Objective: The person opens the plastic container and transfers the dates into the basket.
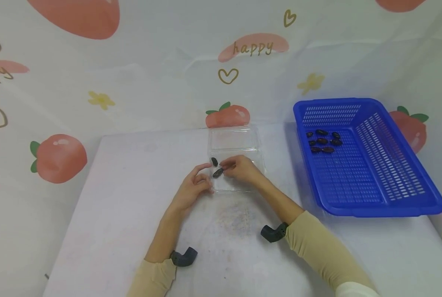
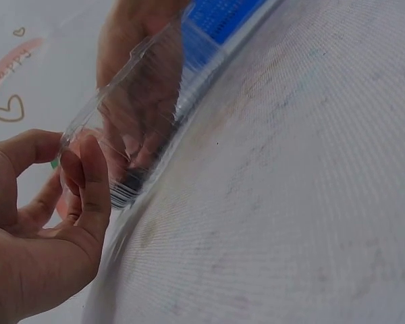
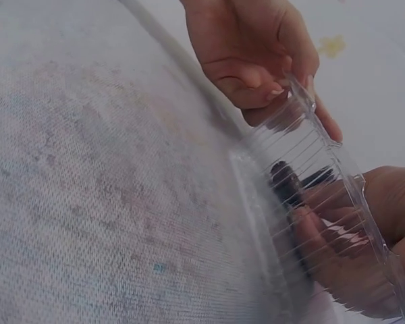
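A clear plastic clamshell box (image 1: 235, 186) lies on the table with its lid (image 1: 233, 138) folded back toward the wall. My left hand (image 1: 192, 190) holds the box's left edge, its fingers bent at the rim in the left wrist view. Inside the box, my right hand (image 1: 243, 170) pinches a dark, wrinkled date (image 1: 218, 173) at its fingertips. Another date (image 1: 214, 161) lies just behind it, near the left wall. Through the ribbed side of the box, the right wrist view shows the pinched date (image 3: 284, 181) against the thumb.
To the right stands a blue plastic basket (image 1: 380, 209) with slotted walls. Several dates (image 1: 322, 141) lie in its far left corner. Behind the white-covered table (image 1: 139, 173) hangs a printed cloth (image 1: 161, 82).
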Motion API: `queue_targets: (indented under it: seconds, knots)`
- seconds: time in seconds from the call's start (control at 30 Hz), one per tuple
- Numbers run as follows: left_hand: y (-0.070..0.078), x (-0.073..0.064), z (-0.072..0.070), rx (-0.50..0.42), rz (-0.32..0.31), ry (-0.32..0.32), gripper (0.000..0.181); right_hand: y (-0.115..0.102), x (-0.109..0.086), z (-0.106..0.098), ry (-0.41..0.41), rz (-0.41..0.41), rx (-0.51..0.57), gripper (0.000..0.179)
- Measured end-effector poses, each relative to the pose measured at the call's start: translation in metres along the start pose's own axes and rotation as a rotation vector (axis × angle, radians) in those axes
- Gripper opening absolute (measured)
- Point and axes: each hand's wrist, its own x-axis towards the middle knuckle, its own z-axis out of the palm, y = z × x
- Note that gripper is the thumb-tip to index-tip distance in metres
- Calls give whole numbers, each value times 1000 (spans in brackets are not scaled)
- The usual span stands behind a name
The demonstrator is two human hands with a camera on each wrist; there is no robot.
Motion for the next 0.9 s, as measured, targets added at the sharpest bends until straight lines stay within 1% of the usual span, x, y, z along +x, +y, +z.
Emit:
queue_targets:
  seconds: [0.1, 0.2, 0.3, 0.47, 0.63, 0.77, 0.9]
  knots:
    - [1, -1, 0, -2, -2, -5, 56, -1, 0, 2, -17, -19, -68, 31]
    - [2, -1, 1, 0, -6, -3, 56, -2, 0, 4, -30, -17, -109, 29]
    - [3, -1, 1, -7, -11, 0, 55, -2, 0, 4, -36, -9, -137, 25]
    - [4, -1, 1, -14, -14, 5, 55, -3, 0, 4, -42, -23, -179, 16]
    - [5, 0, 1, -5, -27, 1, 56, -4, 0, 4, -42, -13, -192, 12]
    - [5, 1, 0, 12, -35, -2, 57, -5, -1, 3, -25, -13, -197, 11]
    - [4, 0, -1, 4, -34, -2, 57, -4, -3, 4, -18, -10, -154, 11]
